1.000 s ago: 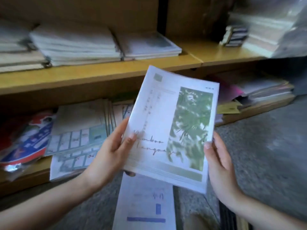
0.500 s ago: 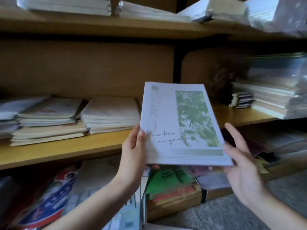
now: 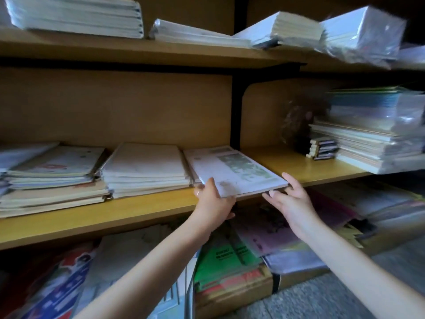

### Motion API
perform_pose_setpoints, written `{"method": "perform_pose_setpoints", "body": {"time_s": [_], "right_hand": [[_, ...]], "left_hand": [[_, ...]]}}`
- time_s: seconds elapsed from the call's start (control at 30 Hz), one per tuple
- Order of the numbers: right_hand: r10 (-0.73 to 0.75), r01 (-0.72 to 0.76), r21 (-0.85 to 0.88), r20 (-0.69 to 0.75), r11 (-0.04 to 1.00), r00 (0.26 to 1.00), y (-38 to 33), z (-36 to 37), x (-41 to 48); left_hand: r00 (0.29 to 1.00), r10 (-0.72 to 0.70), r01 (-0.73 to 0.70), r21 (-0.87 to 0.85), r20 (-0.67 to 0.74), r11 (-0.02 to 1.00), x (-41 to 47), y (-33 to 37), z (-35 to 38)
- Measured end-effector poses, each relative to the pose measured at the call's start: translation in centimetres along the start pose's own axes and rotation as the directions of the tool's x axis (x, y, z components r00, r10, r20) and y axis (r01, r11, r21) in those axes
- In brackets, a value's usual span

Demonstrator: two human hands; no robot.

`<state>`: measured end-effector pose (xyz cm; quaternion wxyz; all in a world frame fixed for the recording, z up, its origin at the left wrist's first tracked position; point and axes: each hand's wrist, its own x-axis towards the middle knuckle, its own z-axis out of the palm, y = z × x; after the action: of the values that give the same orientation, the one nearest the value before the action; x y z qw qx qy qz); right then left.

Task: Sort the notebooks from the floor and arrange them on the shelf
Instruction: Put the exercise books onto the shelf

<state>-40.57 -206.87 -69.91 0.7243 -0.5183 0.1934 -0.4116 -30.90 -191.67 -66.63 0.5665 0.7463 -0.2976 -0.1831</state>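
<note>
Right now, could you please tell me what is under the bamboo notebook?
Beneath the bamboo notebook, a similar notebook's far edge shows on the shelf; the left hand grips its near corner. Anything deeper is covered.

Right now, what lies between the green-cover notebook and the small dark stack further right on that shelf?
Nothing: the head view shows only bare shelf board between the notebook and the small dark stack.

white notebook [image 3: 232,172] with green leaf print, flat on middle shelf [image 3: 147,206], overhanging front edge
</note>
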Motion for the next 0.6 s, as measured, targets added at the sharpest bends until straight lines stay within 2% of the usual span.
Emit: {"method": "perform_pose_setpoints", "body": {"time_s": [0.07,0.17,0.27,0.33,0.47,0.57,0.6], "right_hand": [[-0.071,0.066,-0.144,-0.029,0.987,0.997,0.2,0.1,-0.1],[-0.201,0.169,-0.386,-0.042,0.907,0.979,0.4,0.5,0.4],[-0.39,0.314,-0.642,0.026,0.699,0.921,0.7,1.0,1.2],[-0.462,0.377,-0.728,0.093,0.573,0.882,0.8,1.4,1.4],[-0.459,0.487,-0.759,0.28,0.432,0.843,1.6,2.8,0.4],[-0.392,0.605,-0.768,0.502,0.208,0.771,2.7,3.6,-0.1],[-0.344,0.599,-0.786,0.526,0.154,0.778,3.0,3.9,0.0]], "left_hand": [[0.988,0.149,-0.136,0.255,-0.033,0.957,-0.2,-0.7,-0.1],[0.936,0.35,-0.282,0.505,-0.042,0.816,-0.2,-1.9,-0.9],[0.882,0.47,-0.314,0.692,-0.041,0.65,0.1,-2.7,-1.5],[0.866,0.498,-0.309,0.743,-0.037,0.593,0.3,-3.0,-1.8],[0.838,0.546,-0.302,0.816,-0.02,0.493,1.2,-3.4,-2.3],[0.805,0.593,-0.299,0.853,-0.016,0.429,2.0,-3.5,-2.7],[0.797,0.604,-0.301,0.857,-0.015,0.418,2.3,-3.5,-2.7]]}}
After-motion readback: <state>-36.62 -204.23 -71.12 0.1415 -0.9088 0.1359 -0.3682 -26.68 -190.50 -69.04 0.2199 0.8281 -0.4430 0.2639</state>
